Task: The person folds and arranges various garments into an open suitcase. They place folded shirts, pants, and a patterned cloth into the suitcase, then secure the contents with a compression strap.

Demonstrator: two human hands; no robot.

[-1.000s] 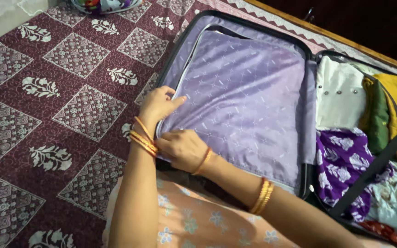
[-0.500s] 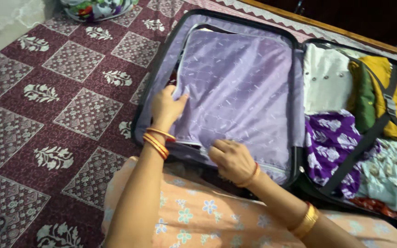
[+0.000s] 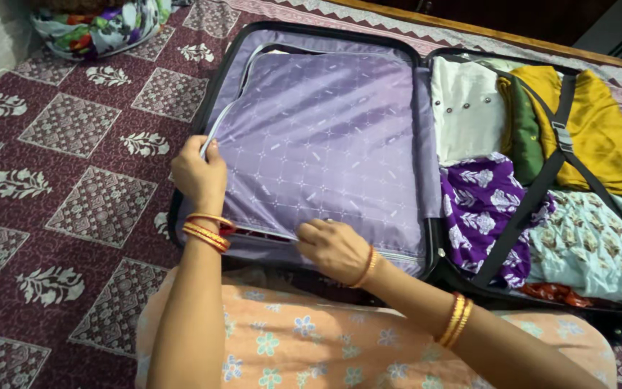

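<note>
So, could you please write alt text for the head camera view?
Two bare hands, left hand and right hand, rest on the purple zipped fabric divider of an open black suitcase on a maroon patterned bedspread; folded clothes lie strapped in the other half.

left hand (image 3: 199, 171) raised, fingers curled in a pinch grip, right hand (image 3: 332, 248) palm down, fingers bent, both forearms extended forward, bangles on wrists

Lilac star-patterned suitcase divider (image 3: 325, 137); maroon bedspread (image 3: 80, 209) with white floral squares; mustard garment (image 3: 599, 130); purple white-flowered cloth (image 3: 480, 205); gold bangles (image 3: 206, 232).
</note>
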